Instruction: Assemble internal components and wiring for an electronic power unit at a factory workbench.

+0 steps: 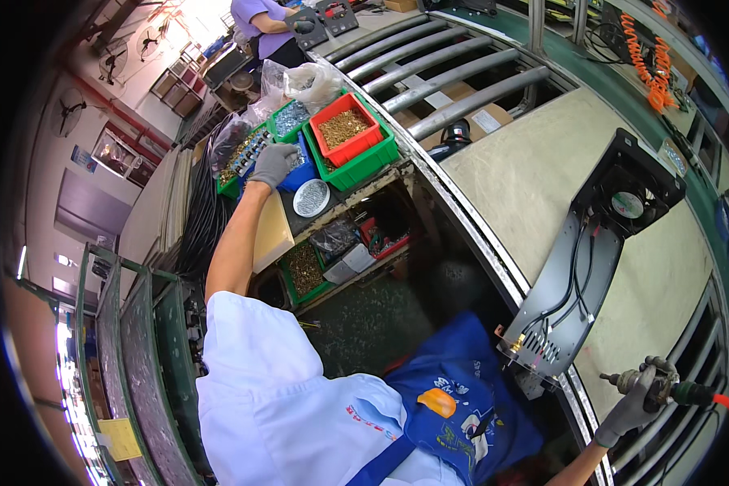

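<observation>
My left hand (272, 165), in a grey glove, reaches over a blue bin (302, 172) of small parts at the far left. Its fingertips are hard to make out, so what they hold, if anything, does not show. Beside its fingers runs a row of pale blue and dark small parts (253, 154). At the lower right my right hand (636, 409), also gloved, is closed round a power screwdriver (660, 382) whose bit points left. Between the hands, a long grey metal chassis (571, 300) lies on the bench, with a black fan (628, 204) at its far end and loose cables inside.
A red bin (348, 130) of brass-coloured screws sits in a green bin (381, 154). Near it stands a white bowl (311, 198) of silver parts. Metal rollers (462, 101) flank the board (510, 162). Orange coiled hoses (660, 81) hang at right. Another person (263, 28) works far off.
</observation>
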The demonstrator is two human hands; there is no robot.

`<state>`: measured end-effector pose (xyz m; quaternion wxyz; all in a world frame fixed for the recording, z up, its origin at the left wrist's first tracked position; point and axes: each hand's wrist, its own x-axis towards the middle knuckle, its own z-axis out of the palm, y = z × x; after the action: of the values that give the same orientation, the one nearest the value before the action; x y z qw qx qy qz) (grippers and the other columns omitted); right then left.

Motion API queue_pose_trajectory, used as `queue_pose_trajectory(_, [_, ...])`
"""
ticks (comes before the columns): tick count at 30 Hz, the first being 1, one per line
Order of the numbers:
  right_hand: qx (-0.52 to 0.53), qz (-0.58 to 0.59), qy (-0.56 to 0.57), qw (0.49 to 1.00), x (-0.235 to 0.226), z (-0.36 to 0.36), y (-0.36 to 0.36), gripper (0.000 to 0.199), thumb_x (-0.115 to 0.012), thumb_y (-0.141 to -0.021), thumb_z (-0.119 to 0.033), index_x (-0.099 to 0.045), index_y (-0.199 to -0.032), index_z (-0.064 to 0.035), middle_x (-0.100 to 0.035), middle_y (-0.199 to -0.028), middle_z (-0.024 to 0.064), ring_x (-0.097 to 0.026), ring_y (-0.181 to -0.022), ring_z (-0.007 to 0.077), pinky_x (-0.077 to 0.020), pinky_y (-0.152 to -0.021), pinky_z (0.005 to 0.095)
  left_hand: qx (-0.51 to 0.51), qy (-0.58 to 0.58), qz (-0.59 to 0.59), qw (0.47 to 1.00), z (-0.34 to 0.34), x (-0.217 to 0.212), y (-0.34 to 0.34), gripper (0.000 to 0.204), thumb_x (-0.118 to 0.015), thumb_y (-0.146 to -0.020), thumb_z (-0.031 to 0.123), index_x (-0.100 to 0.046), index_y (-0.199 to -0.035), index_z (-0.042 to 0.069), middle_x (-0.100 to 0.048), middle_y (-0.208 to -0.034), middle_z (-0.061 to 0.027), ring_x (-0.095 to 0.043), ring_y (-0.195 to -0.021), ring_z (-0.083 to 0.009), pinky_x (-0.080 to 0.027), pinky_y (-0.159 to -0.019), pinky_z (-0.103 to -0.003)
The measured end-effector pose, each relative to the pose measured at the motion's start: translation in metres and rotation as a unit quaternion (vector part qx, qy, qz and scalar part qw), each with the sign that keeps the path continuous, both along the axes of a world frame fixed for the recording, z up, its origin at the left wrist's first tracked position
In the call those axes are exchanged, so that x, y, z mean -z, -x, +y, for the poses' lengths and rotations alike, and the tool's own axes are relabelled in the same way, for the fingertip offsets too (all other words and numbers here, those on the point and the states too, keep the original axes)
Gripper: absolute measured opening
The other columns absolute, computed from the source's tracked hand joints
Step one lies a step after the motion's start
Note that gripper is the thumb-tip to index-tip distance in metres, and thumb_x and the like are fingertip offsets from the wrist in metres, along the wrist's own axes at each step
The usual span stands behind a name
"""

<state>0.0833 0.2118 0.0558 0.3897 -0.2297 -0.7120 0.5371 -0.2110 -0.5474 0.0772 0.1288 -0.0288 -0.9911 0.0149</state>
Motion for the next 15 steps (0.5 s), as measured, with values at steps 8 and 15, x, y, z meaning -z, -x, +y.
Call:
queue_pose_trajectory(8, [-0.049, 0.069, 0.027, 0.996, -0.002, -0.014, 0.003, 0.018, -0.058, -0.093, 0.004, -0.056, -0.111, 0.0056, -0.062, -0.095, 0.0139, -0.051, -0.055, 0.0101, -0.0424, -0.047, 0.0255, -0.010, 0.019, 0.072, 0.997, -0.001, -0.002, 0.000, 0.017, -0.065, -0.090, 0.025, -0.072, -0.097, 0.011, -0.071, -0.095, -0.0169, -0.067, -0.091, -0.0373, -0.053, -0.082, -0.047])
queue_pose_trajectory(15, [-0.073, 0.079, 0.031, 0.994, -0.005, -0.026, 0.005, 0.027, -0.056, -0.091, 0.010, -0.056, -0.117, 0.0025, -0.064, -0.099, 0.0125, -0.054, -0.060, 0.0087, -0.0425, -0.052, 0.0227, -0.012, -0.023, 0.090, 0.996, -0.013, -0.002, -0.003, 0.020, -0.065, -0.091, 0.023, -0.074, -0.101, 0.008, -0.071, -0.098, -0.0229, -0.069, -0.094, -0.0399, -0.053, -0.085, -0.047])
